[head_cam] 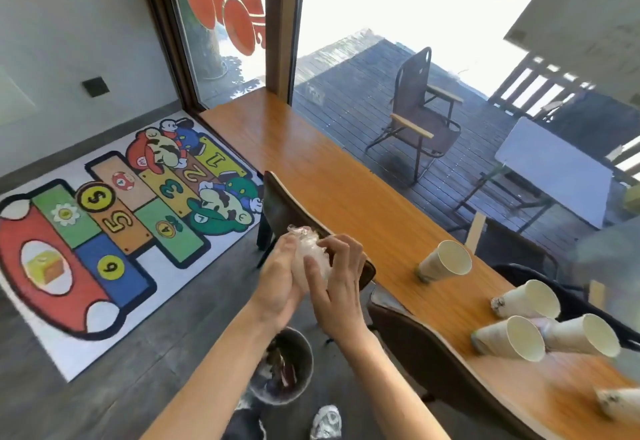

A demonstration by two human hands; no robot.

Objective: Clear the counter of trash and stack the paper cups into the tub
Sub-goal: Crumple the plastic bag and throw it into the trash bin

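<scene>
To the right of your hands runs the long orange-brown wooden surface (332, 190), stretching away beside the window glass. To the left of your hands, on the grey floor, lies the colourful numbered hopscotch mat with cartoon figures (114, 224). Just beyond your hands stands a dark brown curved-back chair (287, 207), pushed against the surface edge, and a second dark brown chair back (433, 353) sits to the right of your right forearm. Below your wrists, on the floor, stands the round dark waste bin holding mixed trash (282, 368).

On the surface, to the right of your right hand, five white paper cups lie tipped on their sides: one nearest cup (445, 262), well apart from the others, then a cluster of three cups (545, 325) lying close together farther right, and a fifth cup (618, 401) at the frame's lower right edge, partly cut off.

Your left hand (280, 276) and right hand (337, 283) are both closed around a crumpled wad of clear plastic wrap (310, 249), pressed between them above the floor, off the surface.
</scene>
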